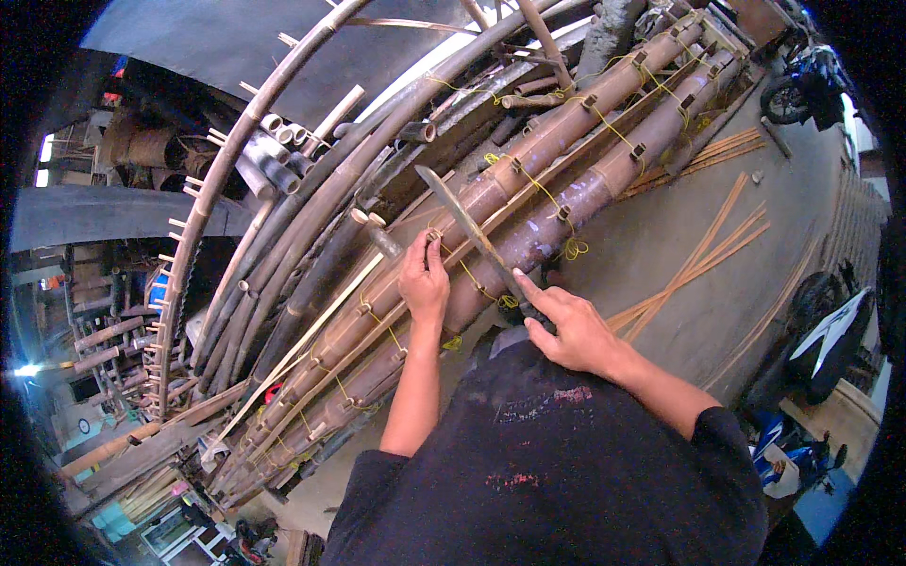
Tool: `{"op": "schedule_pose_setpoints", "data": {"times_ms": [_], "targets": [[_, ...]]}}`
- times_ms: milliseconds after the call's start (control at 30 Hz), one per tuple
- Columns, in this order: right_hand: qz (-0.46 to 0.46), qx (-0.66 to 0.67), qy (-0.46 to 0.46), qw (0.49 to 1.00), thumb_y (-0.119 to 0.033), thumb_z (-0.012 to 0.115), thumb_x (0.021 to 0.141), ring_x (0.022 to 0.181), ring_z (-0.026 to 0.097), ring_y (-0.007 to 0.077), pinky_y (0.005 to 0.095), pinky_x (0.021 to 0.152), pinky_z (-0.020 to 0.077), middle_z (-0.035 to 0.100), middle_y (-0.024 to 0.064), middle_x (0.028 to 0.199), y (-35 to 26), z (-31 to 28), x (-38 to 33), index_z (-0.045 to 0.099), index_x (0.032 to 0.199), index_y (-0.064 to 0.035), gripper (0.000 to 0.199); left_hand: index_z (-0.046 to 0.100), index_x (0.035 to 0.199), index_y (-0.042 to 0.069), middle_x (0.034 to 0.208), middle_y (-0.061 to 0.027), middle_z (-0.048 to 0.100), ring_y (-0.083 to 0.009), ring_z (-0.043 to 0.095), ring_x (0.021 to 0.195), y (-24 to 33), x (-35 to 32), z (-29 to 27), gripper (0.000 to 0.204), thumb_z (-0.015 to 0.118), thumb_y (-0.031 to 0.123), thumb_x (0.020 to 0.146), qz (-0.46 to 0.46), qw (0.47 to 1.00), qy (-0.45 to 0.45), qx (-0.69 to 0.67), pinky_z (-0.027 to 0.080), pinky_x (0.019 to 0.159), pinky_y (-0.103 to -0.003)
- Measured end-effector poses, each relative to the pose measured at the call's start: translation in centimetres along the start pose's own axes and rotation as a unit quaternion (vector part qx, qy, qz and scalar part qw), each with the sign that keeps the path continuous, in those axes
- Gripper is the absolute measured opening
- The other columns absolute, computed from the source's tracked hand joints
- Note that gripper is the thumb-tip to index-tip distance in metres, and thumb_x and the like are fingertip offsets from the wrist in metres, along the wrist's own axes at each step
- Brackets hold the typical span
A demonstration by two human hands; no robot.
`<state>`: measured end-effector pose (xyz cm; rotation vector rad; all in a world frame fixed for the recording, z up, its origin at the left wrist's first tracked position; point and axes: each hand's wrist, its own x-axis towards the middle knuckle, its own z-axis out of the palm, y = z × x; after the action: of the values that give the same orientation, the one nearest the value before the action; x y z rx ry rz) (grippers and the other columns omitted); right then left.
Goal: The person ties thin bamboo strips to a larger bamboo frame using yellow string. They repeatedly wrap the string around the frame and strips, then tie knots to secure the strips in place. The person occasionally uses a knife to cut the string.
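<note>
My right hand (569, 325) grips the handle of a long machete (464, 223), index finger stretched along it; the blade points up and left across thick brown bamboo poles (557, 179). My left hand (424, 279) pinches a small peg or wooden piece against a pole, just left of the blade. The poles lie side by side and are bound with yellow string (541, 189) and small pegs.
Curved bamboo arches (247, 151) and stacked poles fill the left. Thin bamboo strips (698, 259) lie on the concrete floor to the right. Motorcycles (802, 80) stand at the upper right, and a white and blue one (830, 349) at the lower right.
</note>
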<state>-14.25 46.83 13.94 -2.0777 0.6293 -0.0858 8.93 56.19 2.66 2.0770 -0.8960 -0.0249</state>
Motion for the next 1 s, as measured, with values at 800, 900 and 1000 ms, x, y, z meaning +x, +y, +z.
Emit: {"op": "schedule_pose_setpoints", "data": {"times_ms": [800,900,1000], "targets": [[0.072,-0.091,-0.091,0.989,-0.019,0.058,0.087,0.086,0.061,0.0422,0.0493,0.081,0.0485,0.061,0.0244,0.09,-0.4,0.3,1.4,0.033,0.148,-0.011,0.067,0.065,0.112,0.004,0.103,-0.0155,0.069,-0.0325,0.066,0.095,-0.3,1.0,0.7,0.022,0.059,0.012,0.093,0.009,1.0,0.008,-0.011,0.051,0.082,-0.039],[0.043,-0.003,0.028,0.999,-0.02,0.058,0.086,0.085,0.061,0.0434,0.0501,0.081,0.0492,0.062,0.0262,0.089,-1.5,0.5,0.9,0.033,0.149,-0.0112,0.068,0.065,0.112,0.005,0.103,-0.0162,0.068,-0.0333,0.066,0.095,-0.2,0.4,0.0,0.022,0.058,0.012,0.093,0.024,1.0,0.011,-0.016,0.051,0.081,-0.039],[0.096,-0.115,-0.155,0.976,-0.018,0.059,0.086,0.086,0.06,0.0419,0.0495,0.08,0.0487,0.06,0.0222,0.088,-0.9,0.7,0.8,0.033,0.149,-0.0113,0.068,0.065,0.113,0.005,0.102,-0.0158,0.068,-0.0323,0.066,0.093,0.3,0.5,0.1,0.022,0.058,0.012,0.093,0.015,1.0,0.005,-0.02,0.051,0.079,-0.039]]}}
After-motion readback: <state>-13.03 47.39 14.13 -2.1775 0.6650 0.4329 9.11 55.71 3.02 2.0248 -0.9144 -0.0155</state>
